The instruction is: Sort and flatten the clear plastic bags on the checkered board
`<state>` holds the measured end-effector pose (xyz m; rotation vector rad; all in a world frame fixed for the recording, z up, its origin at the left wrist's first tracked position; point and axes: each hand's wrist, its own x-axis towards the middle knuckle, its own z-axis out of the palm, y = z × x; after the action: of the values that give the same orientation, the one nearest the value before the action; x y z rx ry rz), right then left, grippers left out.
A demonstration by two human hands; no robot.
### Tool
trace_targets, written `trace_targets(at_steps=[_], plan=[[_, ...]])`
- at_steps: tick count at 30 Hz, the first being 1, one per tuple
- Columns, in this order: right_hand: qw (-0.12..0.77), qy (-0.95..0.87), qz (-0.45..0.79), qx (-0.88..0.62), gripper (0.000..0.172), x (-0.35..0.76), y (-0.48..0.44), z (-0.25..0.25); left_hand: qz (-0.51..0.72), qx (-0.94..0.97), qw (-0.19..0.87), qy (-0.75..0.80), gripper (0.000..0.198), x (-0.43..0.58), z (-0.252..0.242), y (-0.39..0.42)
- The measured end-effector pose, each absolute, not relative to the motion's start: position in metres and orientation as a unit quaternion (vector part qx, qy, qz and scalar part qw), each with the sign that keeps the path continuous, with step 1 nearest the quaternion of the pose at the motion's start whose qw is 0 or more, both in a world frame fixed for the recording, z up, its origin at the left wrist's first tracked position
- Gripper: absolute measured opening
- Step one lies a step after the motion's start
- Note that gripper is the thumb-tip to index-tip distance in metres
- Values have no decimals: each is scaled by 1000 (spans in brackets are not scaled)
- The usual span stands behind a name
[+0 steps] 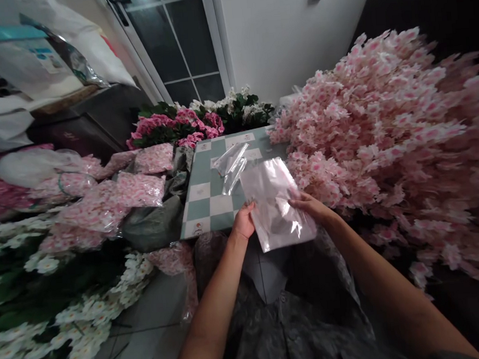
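Between my two hands is a flat stack of clear plastic bags (276,209), tilted over the near edge of a green-and-white checked table (200,209). My left hand (244,221) grips the stack's left edge, thumb on top. On the other side my right hand (309,206) is closed on the right edge, its fingers partly over the shiny plastic. Just beyond the stack, crumpled clear plastic wrappers (233,166) lie on the tabletop.
A large mass of pale pink artificial flowers (384,131) crowds the right side. Bagged pink blossoms (102,205) pile up at left, above white flowers (77,327). Dark pink flowers (178,123) stand behind the table, before a glazed door (189,41).
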<state>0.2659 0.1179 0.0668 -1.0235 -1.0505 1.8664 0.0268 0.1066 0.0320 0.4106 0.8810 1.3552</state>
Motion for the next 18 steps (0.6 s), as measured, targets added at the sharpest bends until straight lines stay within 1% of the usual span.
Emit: trace_targets(at_steps=[3,4,5,7,8,9,10,11,14,16,18], plan=[[380,-394,733,-404,48,263,109,58,584,181,664,430,21,23,22,102],[389,-397,726,-405,47,261,107,54,581,196,647,454,22,23,20,100],[397,-404,717,-407,46,258,106,52,583,219,613,486,26,24,18,97],[408,-428,690,-418,41,250,104,47,600,287,499,556,39,30,19,90],[413,-444,672,-425,38,245,104,46,602,329,442,578,46,34,21,86],[420,-463,651,-431,36,238,103,45,593,373,406,587,51,40,24,82],[429,-483,628,-434,35,231,102,45,574,415,398,583,53,45,27,78],[442,-502,605,-432,36,224,101,46,551,450,413,568,55,50,31,74],[479,-530,566,-412,47,203,94,53,505,482,485,527,64,62,43,67],[466,-523,589,-403,57,193,89,57,508,468,507,515,74,63,47,65],[427,-506,635,-398,64,188,83,58,525,452,525,494,81,61,49,63]])
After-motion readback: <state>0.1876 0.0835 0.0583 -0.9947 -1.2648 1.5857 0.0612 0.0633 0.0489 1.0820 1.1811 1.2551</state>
